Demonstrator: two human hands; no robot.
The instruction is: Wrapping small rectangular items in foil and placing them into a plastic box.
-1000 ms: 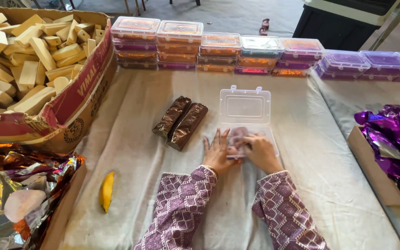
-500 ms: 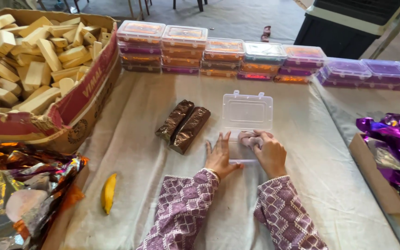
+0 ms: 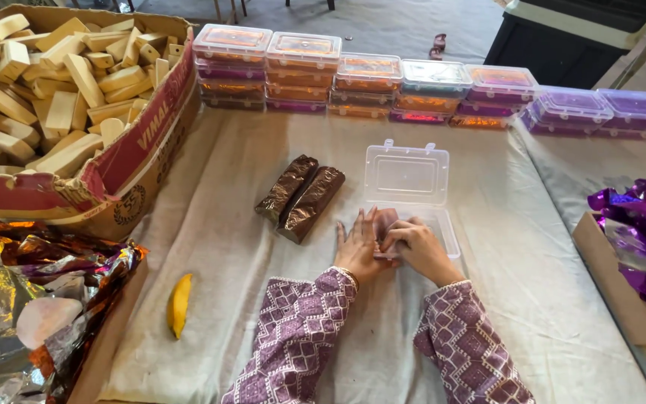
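A clear plastic box [image 3: 443, 228] lies open on the white cloth, its hinged lid [image 3: 407, 173] laid back. Both my hands press a purple foil piece [image 3: 384, 220] down into the box. My left hand [image 3: 356, 247] rests flat at the box's left edge with fingers spread. My right hand [image 3: 417, 247] is curled over the foil inside the box. Two brown foil-wrapped bars [image 3: 300, 196] lie side by side just left of the box.
A cardboard carton of pale wooden blocks [image 3: 54, 97] stands at the left. Stacks of closed filled boxes [image 3: 368, 78] line the far edge. Purple foil sheets [image 3: 641, 239] sit in a tray at the right, crumpled foil [image 3: 31, 299] at lower left, a yellow piece [image 3: 179, 303] on the cloth.
My hands have stayed over the open box, fingers shifting as they press the purple foil. The view has tilted slightly.
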